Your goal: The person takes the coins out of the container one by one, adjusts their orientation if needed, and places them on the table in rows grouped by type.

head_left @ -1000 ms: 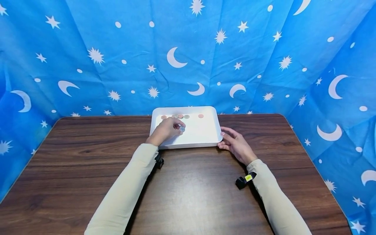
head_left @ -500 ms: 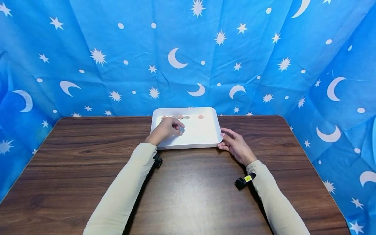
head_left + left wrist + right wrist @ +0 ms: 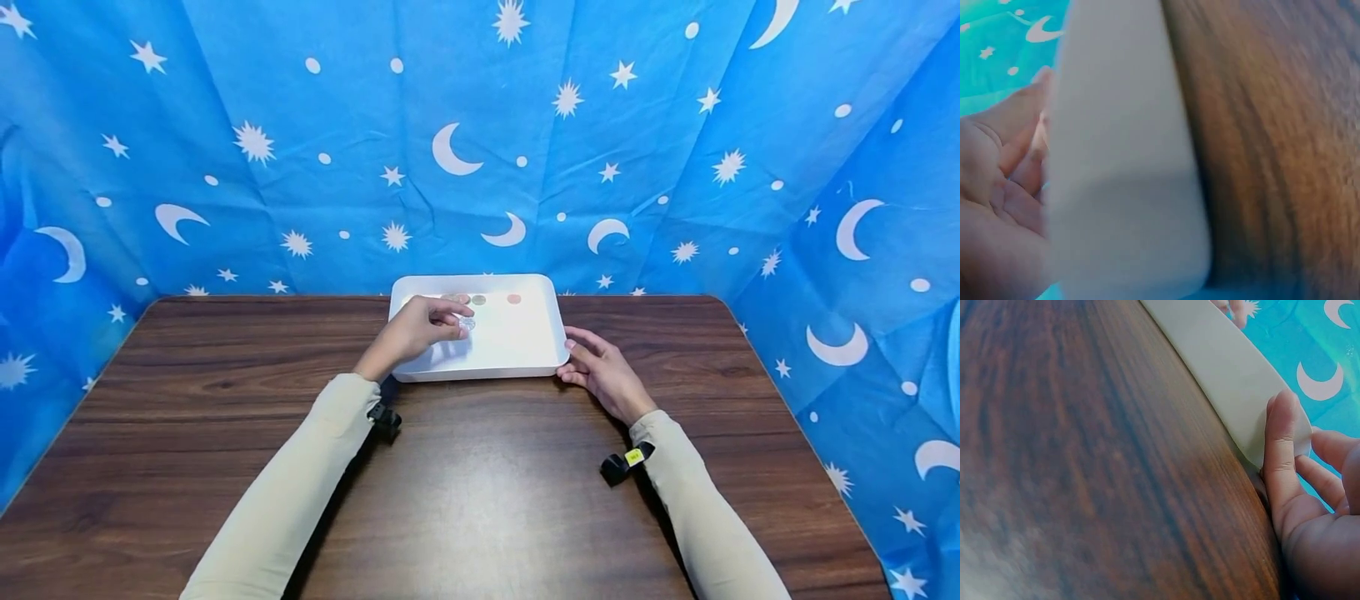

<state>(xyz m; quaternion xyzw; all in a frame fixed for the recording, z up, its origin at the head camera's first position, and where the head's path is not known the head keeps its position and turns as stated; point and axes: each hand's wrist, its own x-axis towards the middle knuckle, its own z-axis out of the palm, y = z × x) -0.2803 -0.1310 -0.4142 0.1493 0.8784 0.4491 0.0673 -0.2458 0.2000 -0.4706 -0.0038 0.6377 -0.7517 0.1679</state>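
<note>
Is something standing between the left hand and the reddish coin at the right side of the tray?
One silver coin is at the fingertips of the left hand; beyond it, only bare tray shows before the reddish coin.

The tray (image 3: 517,346) looks smooth plastic, coins (image 3: 513,298) metallic, tabletop (image 3: 487,492) glossy wood-grain.

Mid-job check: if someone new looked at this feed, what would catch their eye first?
Probably the blue backdrop with white moons and stars, filling the head view behind the wooden table. Next, the bright white tray at the table's far edge, its right near corner held by the right hand. Inside it, a silver coin shows at the left hand's fingers.
</note>
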